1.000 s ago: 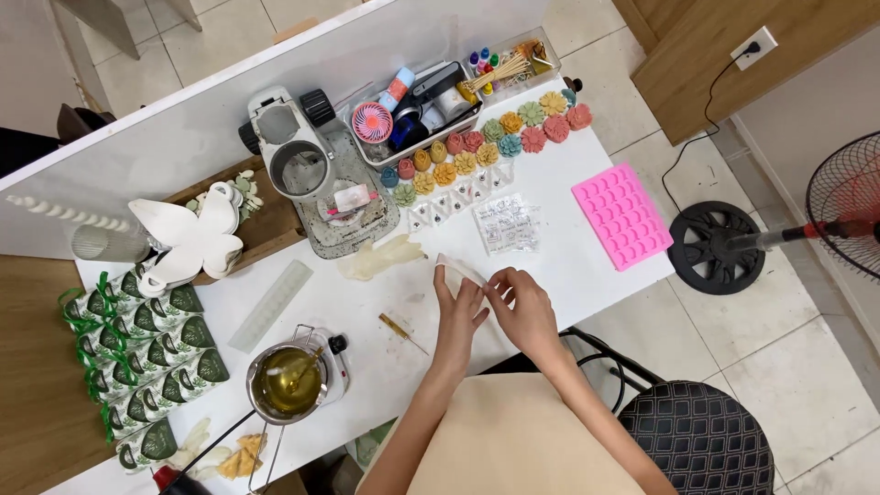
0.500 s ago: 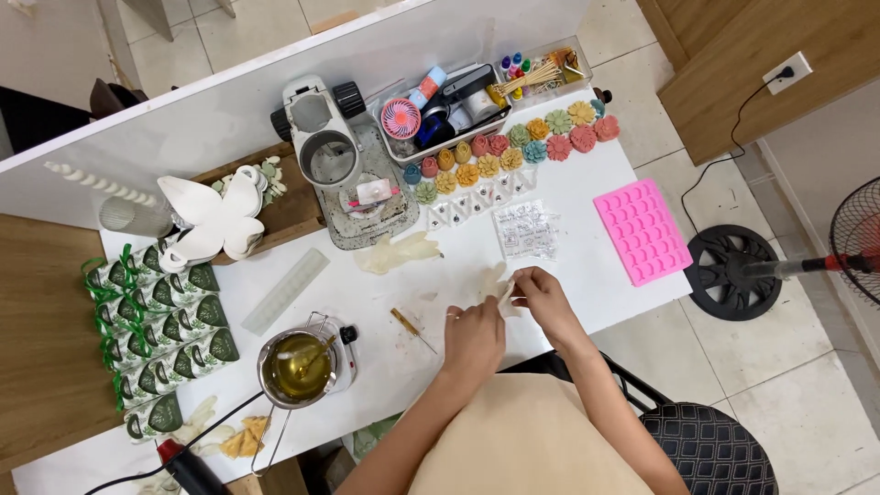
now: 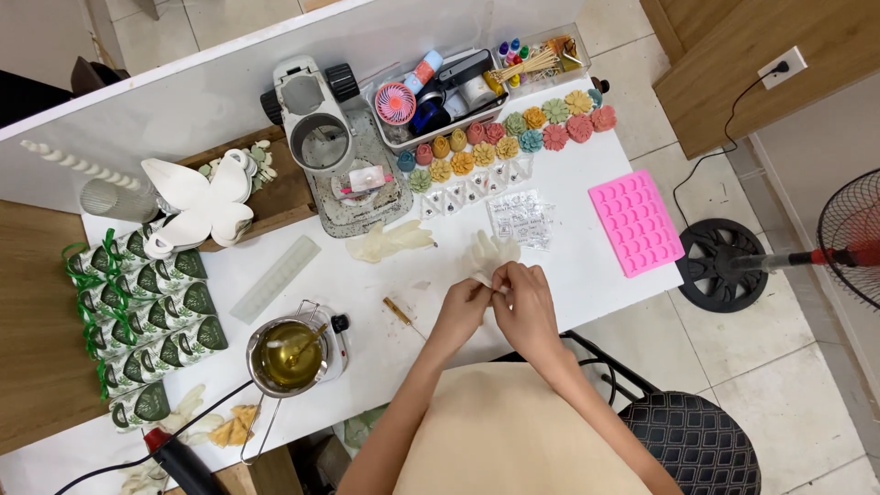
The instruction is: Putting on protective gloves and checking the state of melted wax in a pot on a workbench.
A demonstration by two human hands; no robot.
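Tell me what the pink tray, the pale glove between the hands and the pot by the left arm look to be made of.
Pink tray: likely silicone, matte, with rows of moulded cavities. Glove: thin translucent latex or vinyl, limp and crinkled, pinched by the left hand and the right hand. Pot: shiny steel-like metal with a reflective rim, holding amber liquid.

A pink silicone mould lies right of coloured flower-shaped pieces; a metal pot holds yellow liquid.
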